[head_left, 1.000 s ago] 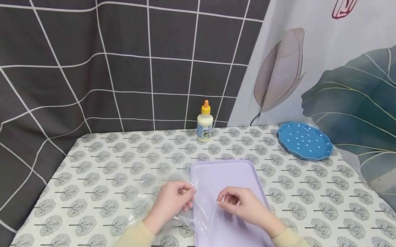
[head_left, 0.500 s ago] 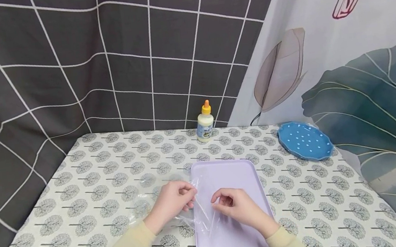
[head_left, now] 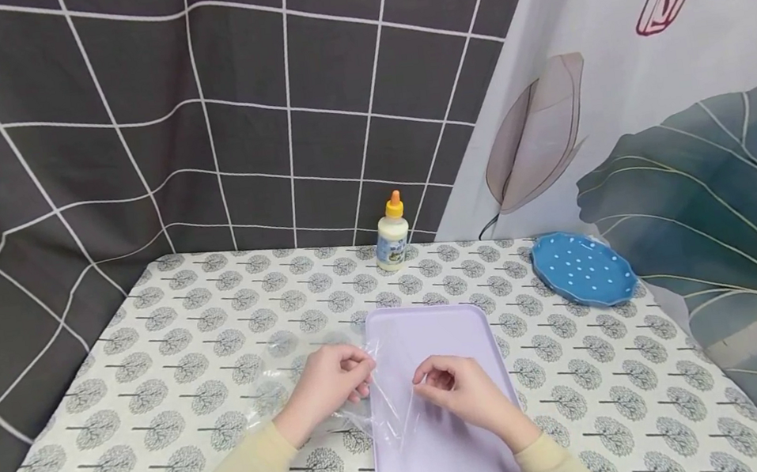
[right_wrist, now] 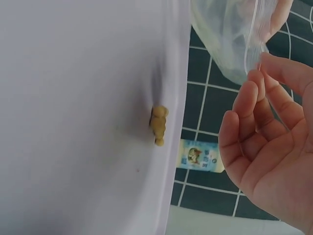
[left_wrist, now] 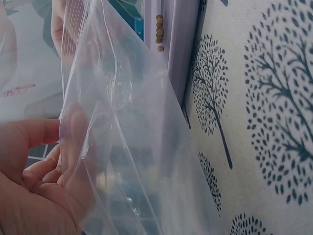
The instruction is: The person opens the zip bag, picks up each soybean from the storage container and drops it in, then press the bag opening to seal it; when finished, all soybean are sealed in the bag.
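A clear zip bag (left_wrist: 127, 127) hangs between both hands, partly over the lavender tray (head_left: 433, 324) and partly over the tablecloth. My left hand (head_left: 331, 378) grips one side of it between thumb and fingers. At its zip edge, my right hand (head_left: 467, 393) pinches the plastic with thumb and index fingertips; the other fingers curl loosely, as the right wrist view shows. Several small brown balls (right_wrist: 158, 125) lie in a short row on the tray, close to its edge. In the head view the hands and bag hide them.
A glue bottle (head_left: 391, 238) with a yellow cap and orange tip stands at the back of the table. Toward the back right corner lies a blue dotted plate (head_left: 584, 270). A dark grid curtain (head_left: 252, 149) rises behind the table.
The right hand has shifted a little left and then back to the right, drawing the bag's edge with it. My left hand stays in place.
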A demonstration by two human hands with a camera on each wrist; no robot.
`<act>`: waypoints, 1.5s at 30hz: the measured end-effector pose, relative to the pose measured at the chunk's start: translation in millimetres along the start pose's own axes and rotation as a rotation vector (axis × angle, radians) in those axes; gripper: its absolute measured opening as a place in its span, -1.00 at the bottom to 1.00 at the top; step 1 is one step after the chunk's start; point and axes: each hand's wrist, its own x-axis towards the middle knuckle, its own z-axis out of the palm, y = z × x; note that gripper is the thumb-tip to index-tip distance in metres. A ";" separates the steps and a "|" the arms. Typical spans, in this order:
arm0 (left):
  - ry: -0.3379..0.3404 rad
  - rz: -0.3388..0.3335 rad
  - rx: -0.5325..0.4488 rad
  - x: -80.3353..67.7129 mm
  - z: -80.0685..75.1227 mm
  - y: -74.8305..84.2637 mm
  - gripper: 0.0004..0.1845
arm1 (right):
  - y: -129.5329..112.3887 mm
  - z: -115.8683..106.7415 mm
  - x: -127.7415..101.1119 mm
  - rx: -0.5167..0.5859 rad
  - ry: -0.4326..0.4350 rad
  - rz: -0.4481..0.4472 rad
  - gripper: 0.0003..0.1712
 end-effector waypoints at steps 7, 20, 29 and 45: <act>0.000 -0.006 0.003 0.1 0.3 -0.2 -0.84 | 6.8 -5.4 -1.1 0.039 0.016 0.068 -0.92; 0.002 -0.009 0.003 -0.2 -0.2 -2.0 -0.85 | 28.7 -18.8 -0.2 0.072 0.018 0.156 -0.88; 0.003 -0.008 0.004 -0.8 0.2 -1.1 -0.85 | 43.9 -26.2 1.6 0.071 -0.024 0.236 -0.85; -0.002 -0.015 -0.014 -0.7 0.4 0.8 -0.84 | 45.4 -24.8 6.8 -0.106 -0.139 0.236 -0.83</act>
